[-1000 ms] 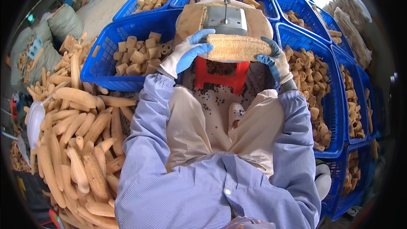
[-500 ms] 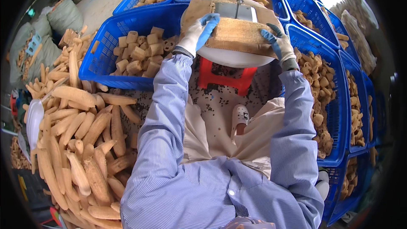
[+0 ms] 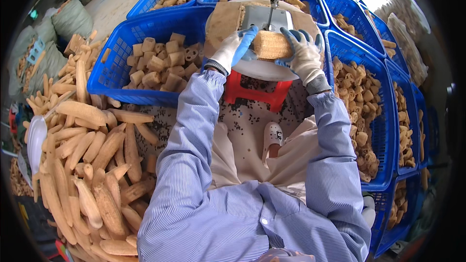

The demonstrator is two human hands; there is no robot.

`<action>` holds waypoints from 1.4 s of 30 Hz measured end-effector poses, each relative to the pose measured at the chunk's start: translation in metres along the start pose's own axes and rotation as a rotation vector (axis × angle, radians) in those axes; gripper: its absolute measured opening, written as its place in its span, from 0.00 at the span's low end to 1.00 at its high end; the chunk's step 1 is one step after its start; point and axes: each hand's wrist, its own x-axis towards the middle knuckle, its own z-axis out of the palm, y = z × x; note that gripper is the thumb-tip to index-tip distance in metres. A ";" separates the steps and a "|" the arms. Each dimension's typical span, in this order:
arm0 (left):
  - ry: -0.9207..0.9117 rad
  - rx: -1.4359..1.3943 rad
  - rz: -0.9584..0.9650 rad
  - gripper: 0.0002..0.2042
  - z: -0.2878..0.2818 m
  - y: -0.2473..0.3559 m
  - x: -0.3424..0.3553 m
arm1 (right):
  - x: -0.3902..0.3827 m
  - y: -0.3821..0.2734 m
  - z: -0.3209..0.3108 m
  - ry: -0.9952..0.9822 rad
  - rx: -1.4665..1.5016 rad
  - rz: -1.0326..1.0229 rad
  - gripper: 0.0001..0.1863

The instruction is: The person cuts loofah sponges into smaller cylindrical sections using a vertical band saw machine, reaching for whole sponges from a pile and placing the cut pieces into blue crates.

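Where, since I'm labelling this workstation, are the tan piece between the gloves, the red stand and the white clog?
Tan piece (image 3: 271, 45): head view, middle of its visible side.
Red stand (image 3: 280, 97): head view, its right-hand leg.
White clog (image 3: 273, 133): head view, its upper.

Right fingers (image 3: 290, 37) shifted inward, nearer left fingers (image 3: 248, 37); loofah (image 3: 272, 46) span showing between them now shorter.

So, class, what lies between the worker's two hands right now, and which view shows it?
A tan loofah piece lies between the left hand and the right hand; the head view shows it.
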 end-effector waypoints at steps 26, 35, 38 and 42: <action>0.158 0.001 0.229 0.22 -0.017 -0.028 0.031 | 0.024 0.025 0.030 0.048 0.153 0.172 0.45; 0.112 0.246 0.271 0.37 0.019 -0.023 0.011 | 0.012 0.017 0.009 -0.010 0.220 0.146 0.31; 0.070 0.030 0.283 0.28 0.000 -0.008 -0.011 | 0.002 0.033 0.003 0.192 0.372 0.222 0.46; -0.157 -0.123 0.290 0.28 -0.014 -0.007 -0.011 | -0.006 0.059 0.002 0.232 0.348 0.038 0.69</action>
